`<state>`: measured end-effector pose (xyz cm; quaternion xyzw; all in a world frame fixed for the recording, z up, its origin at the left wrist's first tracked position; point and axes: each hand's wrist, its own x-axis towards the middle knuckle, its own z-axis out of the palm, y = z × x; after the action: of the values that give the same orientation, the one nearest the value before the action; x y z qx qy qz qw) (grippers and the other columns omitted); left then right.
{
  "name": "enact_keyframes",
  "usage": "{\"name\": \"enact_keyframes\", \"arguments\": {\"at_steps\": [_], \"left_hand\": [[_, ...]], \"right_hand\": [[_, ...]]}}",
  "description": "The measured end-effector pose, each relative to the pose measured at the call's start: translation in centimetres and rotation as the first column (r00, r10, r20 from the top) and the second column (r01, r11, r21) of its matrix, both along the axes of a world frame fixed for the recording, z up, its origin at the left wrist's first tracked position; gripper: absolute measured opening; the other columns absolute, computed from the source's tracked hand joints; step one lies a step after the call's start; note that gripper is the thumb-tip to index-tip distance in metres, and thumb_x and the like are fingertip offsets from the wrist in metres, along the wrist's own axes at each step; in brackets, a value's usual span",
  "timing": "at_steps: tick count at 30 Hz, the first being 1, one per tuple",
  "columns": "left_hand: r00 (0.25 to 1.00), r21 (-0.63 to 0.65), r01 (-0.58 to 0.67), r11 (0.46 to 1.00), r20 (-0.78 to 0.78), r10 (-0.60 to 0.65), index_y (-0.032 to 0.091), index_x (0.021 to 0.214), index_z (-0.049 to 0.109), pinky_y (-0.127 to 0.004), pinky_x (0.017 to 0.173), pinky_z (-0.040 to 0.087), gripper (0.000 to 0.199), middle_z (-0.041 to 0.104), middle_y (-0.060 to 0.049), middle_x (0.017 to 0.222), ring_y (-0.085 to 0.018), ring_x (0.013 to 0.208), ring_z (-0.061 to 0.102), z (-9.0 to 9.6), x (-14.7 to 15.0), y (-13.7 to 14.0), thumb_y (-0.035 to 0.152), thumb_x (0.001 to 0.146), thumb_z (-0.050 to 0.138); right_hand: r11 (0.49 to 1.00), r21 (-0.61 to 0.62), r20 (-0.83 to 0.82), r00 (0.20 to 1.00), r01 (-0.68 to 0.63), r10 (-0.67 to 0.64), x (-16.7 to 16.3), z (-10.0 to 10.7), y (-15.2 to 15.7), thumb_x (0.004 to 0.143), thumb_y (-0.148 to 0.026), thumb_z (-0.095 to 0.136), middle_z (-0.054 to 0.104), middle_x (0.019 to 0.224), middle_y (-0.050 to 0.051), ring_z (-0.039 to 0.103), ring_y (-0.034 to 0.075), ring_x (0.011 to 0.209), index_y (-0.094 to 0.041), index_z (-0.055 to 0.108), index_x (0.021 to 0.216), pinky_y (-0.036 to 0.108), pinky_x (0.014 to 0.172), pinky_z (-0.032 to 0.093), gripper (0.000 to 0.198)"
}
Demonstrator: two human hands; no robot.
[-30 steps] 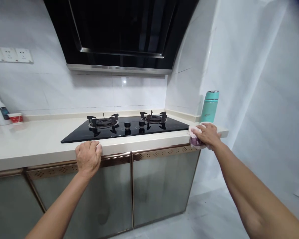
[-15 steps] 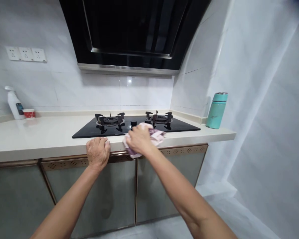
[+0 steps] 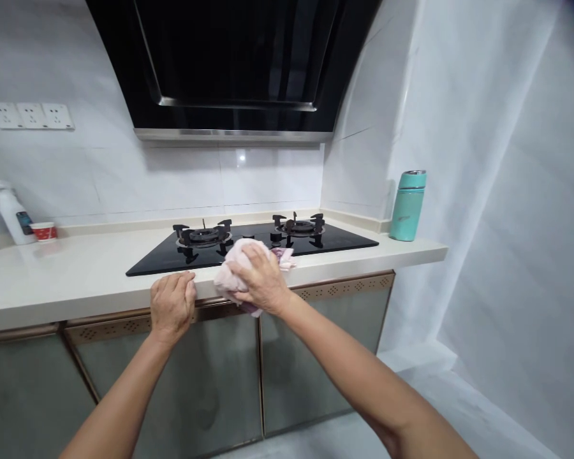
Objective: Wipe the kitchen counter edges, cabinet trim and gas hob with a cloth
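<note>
At the counter edge (image 3: pixel 344 265), the curled right grip (image 3: pixel 264 280) clasps cloth (image 3: pixel 232 265) bunched beneath it.

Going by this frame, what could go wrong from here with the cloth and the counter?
The right hand has the bunched cloth close to the stove knobs, so a fold might snag or turn one.

The turquoise bottle stands upright near the right end of the counter; a wide sweep that way might knock it over.
</note>
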<state>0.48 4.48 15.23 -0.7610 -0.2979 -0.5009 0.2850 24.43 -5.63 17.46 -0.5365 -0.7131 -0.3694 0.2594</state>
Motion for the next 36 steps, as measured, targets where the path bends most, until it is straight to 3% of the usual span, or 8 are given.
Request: {"name": "enact_keyframes", "arguments": {"at_steps": [7,10,13,17,21,27,32,36], "left_hand": [[1.000,-0.032,0.026,0.999,-0.005,-0.026,0.018,0.113,0.070,-0.044,0.099,0.041,0.034,0.075,-0.011,0.110,-0.029,0.103,0.064,0.2,-0.1,-0.3,0.031,0.102,0.040],[1.000,-0.043,0.031,0.999,0.005,-0.031,0.019,0.112,0.070,-0.045,0.100,0.041,0.033,0.075,-0.012,0.110,-0.029,0.104,0.064,0.2,-0.1,-0.3,0.031,0.101,0.041],[0.999,-0.034,0.026,0.999,0.027,-0.025,0.019,0.110,0.070,-0.045,0.099,0.040,0.032,0.075,-0.012,0.109,-0.029,0.103,0.063,0.2,0.2,-0.3,0.030,0.101,0.042],[0.998,-0.033,-0.006,0.999,0.066,0.008,0.019,0.104,0.070,-0.045,0.097,0.039,0.030,0.075,-0.011,0.106,-0.029,0.101,0.062,0.1,0.9,-0.5,0.030,0.100,0.043],[0.993,-0.066,-0.028,0.997,0.117,0.036,0.021,0.097,0.070,-0.046,0.095,0.036,0.028,0.074,-0.011,0.100,-0.030,0.097,0.060,0.2,1.7,-0.8,0.032,0.098,0.045],[0.989,-0.093,-0.021,0.995,0.141,0.034,0.021,0.093,0.069,-0.045,0.094,0.033,0.029,0.072,-0.010,0.097,-0.030,0.096,0.058,0.2,2.1,-0.8,0.038,0.098,0.045],[0.991,-0.138,-0.002,0.990,0.135,0.021,0.020,0.095,0.070,-0.046,0.095,0.034,0.034,0.071,-0.012,0.099,-0.031,0.097,0.057,0.1,1.9,-0.9,0.041,0.099,0.043],[0.995,-0.151,0.027,0.988,0.097,-0.012,0.020,0.100,0.068,-0.046,0.097,0.034,0.035,0.071,-0.013,0.103,-0.031,0.101,0.057,0.1,1.3,-0.9,0.041,0.100,0.040]], "right_hand": [[0.942,-0.132,-0.095,0.942,0.309,-0.322,15.1,-0.3,-6.6,0.081,-0.068,0.067,0.040,0.157,0.016,0.034,0.039,0.142,-0.029,0.056,0.144,0.066,0.110,0.024,0.075],[0.872,-0.208,-0.077,0.882,0.442,-0.466,23.8,0.1,-9.9,0.075,-0.062,0.075,0.041,0.157,0.018,0.036,0.039,0.141,-0.027,0.055,0.146,0.062,0.108,0.031,0.081],[0.759,-0.305,-0.020,0.793,0.575,-0.609,31.1,0.9,-12.8,0.065,-0.050,0.087,0.044,0.153,0.025,0.037,0.038,0.142,-0.020,0.061,0.142,0.051,0.102,0.038,0.086],[0.659,-0.314,-0.018,0.690,0.683,-0.723,34.6,1.4,-15.0,0.063,-0.032,0.087,0.049,0.145,0.034,0.048,0.044,0.132,-0.015,0.069,0.131,0.051,0.085,0.044,0.072],[0.647,-0.277,0.028,0.679,0.710,-0.733,32.2,0.9,-14.6,0.072,-0.038,0.079,0.052,0.142,0.031,0.053,0.044,0.125,-0.021,0.067,0.133,0.053,0.077,0.043,0.064],[0.756,-0.244,0.152,0.794,0.608,-0.589,23.8,1.5,-10.8,0.077,-0.049,0.074,0.057,0.139,0.023,0.052,0.042,0.123,-0.025,0.064,0.132,0.055,0.086,0.046,0.061],[0.914,-0.248,0.222,0.938,0.320,-0.267,10.5,3.3,-5.3,0.081,-0.051,0.074,0.061,0.131,0.017,0.053,0.034,0.117,-0.020,0.059,0.133,0.047,0.095,0.042,0.062],[0.969,-0.238,0.232,0.973,0.059,-0.002,-1.4,4.3,0.2,0.082,-0.054,0.072,0.062,0.122,0.015,0.051,0.031,0.112,-0.017,0.060,0.125,0.044,0.096,0.040,0.058]]}}
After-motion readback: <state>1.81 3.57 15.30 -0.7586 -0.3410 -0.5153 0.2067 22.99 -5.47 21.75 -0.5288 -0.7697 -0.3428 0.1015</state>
